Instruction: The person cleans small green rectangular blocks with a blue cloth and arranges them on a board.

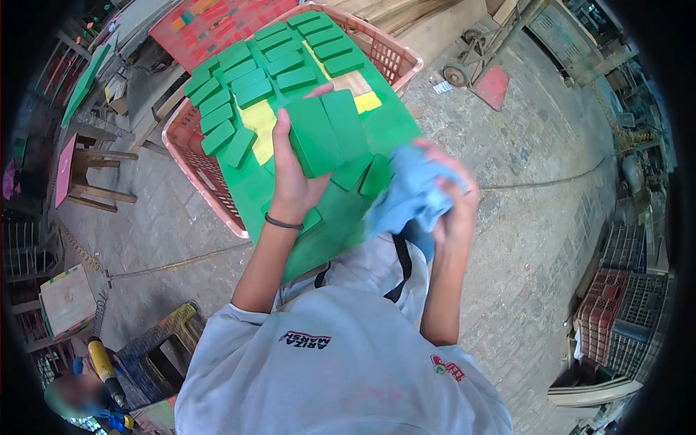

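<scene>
My left hand (291, 177) grips two green painted blocks (315, 138) side by side, raised above a green board (319, 243). A black band circles that wrist. My right hand (458, 199) is closed on a crumpled light blue cloth (412, 190), just right of the held blocks and apart from them; it is slightly blurred by motion. Rows of similar green blocks (254, 88) lie on the far part of the board, with yellow patches (259, 123) between them. A few more blocks (353, 172) lie beneath my hands, partly hidden.
The board rests on a pink plastic crate (192, 152). A red paint-marked panel (210, 36) stands behind it. Left is a small stool (94, 170); right are a wheeled cart (464, 69) and stacked crates (623, 312). A hose (540, 185) crosses the floor. A person (76, 395) is at lower left.
</scene>
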The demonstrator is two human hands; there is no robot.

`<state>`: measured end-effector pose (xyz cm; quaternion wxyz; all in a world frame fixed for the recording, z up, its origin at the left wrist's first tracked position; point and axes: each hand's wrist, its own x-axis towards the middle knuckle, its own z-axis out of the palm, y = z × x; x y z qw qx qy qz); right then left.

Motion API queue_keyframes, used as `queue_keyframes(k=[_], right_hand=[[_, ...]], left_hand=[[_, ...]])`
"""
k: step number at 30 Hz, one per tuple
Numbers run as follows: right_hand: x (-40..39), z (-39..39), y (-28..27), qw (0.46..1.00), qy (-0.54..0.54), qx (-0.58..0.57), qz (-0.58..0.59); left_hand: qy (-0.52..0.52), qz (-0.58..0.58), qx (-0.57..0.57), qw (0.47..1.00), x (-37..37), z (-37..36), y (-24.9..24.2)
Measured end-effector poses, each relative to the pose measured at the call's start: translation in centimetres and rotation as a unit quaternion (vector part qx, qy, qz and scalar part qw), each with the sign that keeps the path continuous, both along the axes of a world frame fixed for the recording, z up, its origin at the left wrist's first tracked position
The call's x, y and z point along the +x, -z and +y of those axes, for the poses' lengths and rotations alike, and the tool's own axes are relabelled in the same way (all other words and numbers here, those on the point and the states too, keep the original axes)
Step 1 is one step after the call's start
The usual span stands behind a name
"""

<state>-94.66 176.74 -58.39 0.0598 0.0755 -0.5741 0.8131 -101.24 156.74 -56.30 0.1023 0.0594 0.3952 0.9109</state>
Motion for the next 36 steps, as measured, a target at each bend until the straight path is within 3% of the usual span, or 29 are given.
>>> queue_keyframes(k=[2, 3, 5, 7, 9, 13, 16, 18, 22, 24, 26, 27, 29, 30, 31, 32, 33, 34, 36], right_hand=[[-0.2, 1.3, -1.8, 0.973, 0.144, -0.178, 0.028], [-0.6, 1.3, -3.2, 0.972, 0.153, -0.176, 0.026], [-1.9, 0.1, -5.9, 0.950, 0.219, 0.073, 0.210], [-3.4, -1.8, -6.3, 0.864, 0.199, 0.354, 0.299], [-4.3, -5.9, -4.3, 0.829, 0.157, 0.448, 0.295], [-4.8, -7.6, -2.1, 0.842, 0.168, 0.430, 0.280], [-3.1, -8.5, -0.6, 0.872, 0.164, 0.363, 0.286], [-1.0, -8.0, -0.2, 0.884, 0.081, 0.366, 0.281], [-0.5, -3.9, -2.4, 0.932, 0.020, 0.261, 0.251], [-2.6, -4.1, -6.0, 0.909, 0.180, 0.281, 0.250], [-3.8, -7.9, -4.4, 0.882, 0.207, 0.336, 0.258], [-4.0, -9.1, -3.5, 0.852, 0.226, 0.387, 0.271], [-2.7, -9.4, -2.1, 0.864, 0.208, 0.373, 0.266], [-2.1, -9.9, -1.8, 0.880, 0.191, 0.356, 0.251], [-1.0, -9.8, -1.6, 0.885, 0.185, 0.351, 0.245], [-0.1, -8.8, -1.5, 0.898, 0.102, 0.355, 0.240], [0.3, -7.7, -1.5, 0.902, 0.021, 0.358, 0.239], [0.1, -6.5, -2.4, 0.901, 0.018, 0.358, 0.244], [0.2, -4.8, -4.6, 0.945, 0.015, 0.294, 0.140]], left_hand=[[0.022, -0.016, 0.020, 0.999, 0.5, 0.5, -0.4], [0.036, -0.024, 0.042, 0.998, 0.6, 0.9, -0.6], [0.056, -0.011, 0.032, 0.998, 0.4, 1.6, -0.1], [0.071, 0.004, 0.024, 0.997, 0.8, 2.4, -0.1], [0.021, -0.055, -0.023, 0.998, 1.5, 3.3, -0.8], [0.006, -0.065, -0.020, 0.998, 0.8, 2.8, 0.2], [-0.004, -0.049, 0.052, 0.997, -0.7, 2.1, 1.6], [0.060, 0.011, 0.083, 0.995, -1.5, 0.5, 2.5], [0.021, -0.007, 0.016, 1.000, -0.2, 0.6, 0.7], [0.034, -0.027, -0.007, 0.999, 0.1, 1.7, 0.2], [-0.008, -0.092, 0.018, 0.996, 0.9, 3.4, -0.8], [-0.013, -0.048, 0.008, 0.999, 0.5, 3.1, 0.2], [-0.032, 0.013, 0.005, 0.999, -2.0, 1.5, 3.0], [0.118, 0.073, 0.104, 0.985, -3.6, -0.3, 5.3], [0.260, 0.116, 0.198, 0.938, -3.2, -1.4, 5.7], [0.253, 0.112, 0.196, 0.941, -2.6, -2.1, 6.2], [0.161, 0.053, 0.115, 0.979, -1.7, -1.9, 4.7], [0.066, -0.005, 0.033, 0.997, -1.2, -1.6, 3.3], [0.022, -0.041, 0.018, 0.999, -0.2, -0.6, 1.9]])
